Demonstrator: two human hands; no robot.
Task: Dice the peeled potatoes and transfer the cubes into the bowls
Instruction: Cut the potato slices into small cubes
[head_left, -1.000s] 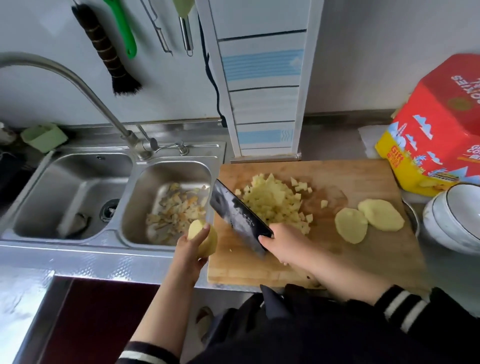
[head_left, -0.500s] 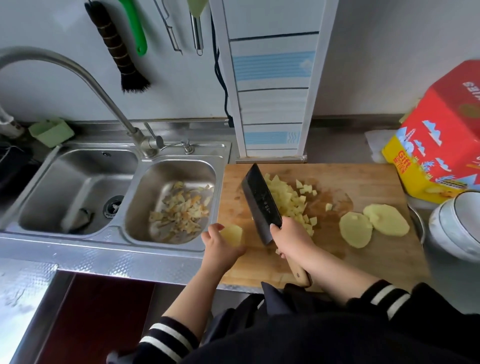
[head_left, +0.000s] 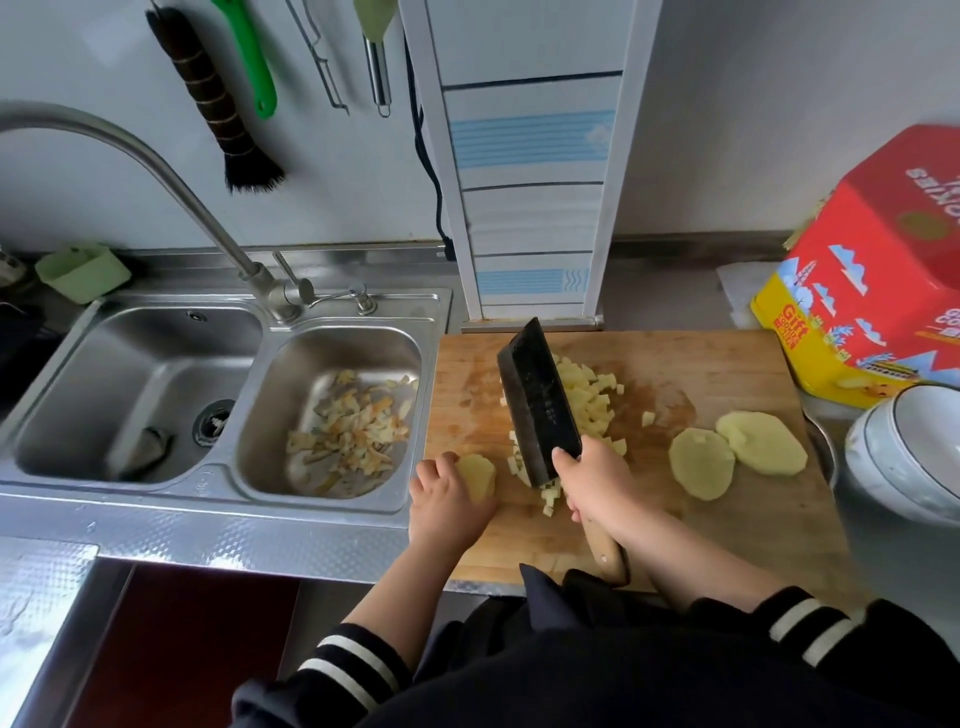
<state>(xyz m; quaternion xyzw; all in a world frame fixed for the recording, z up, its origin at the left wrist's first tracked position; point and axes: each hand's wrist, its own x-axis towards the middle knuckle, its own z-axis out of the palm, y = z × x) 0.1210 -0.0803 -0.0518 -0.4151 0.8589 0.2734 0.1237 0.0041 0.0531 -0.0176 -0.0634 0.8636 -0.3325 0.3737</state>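
Left hand (head_left: 447, 501) grip holds potato piece (head_left: 477, 475) on cutting board (head_left: 727, 374); right hand (head_left: 597, 480) grip clenches cleaver (head_left: 537, 405), diced cubes (head_left: 592, 400) just right of blade

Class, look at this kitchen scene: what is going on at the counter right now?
A person is dicing peeled potatoes on a wooden cutting board beside the sink. The right hand grips a cleaver, its blade by a pile of potato cubes. The left hand holds a potato piece on the board's near left corner. Two potato slices lie on the right. Peelings sit in the sink's right basin. White bowls stand at the far right; no cubes visible in them.
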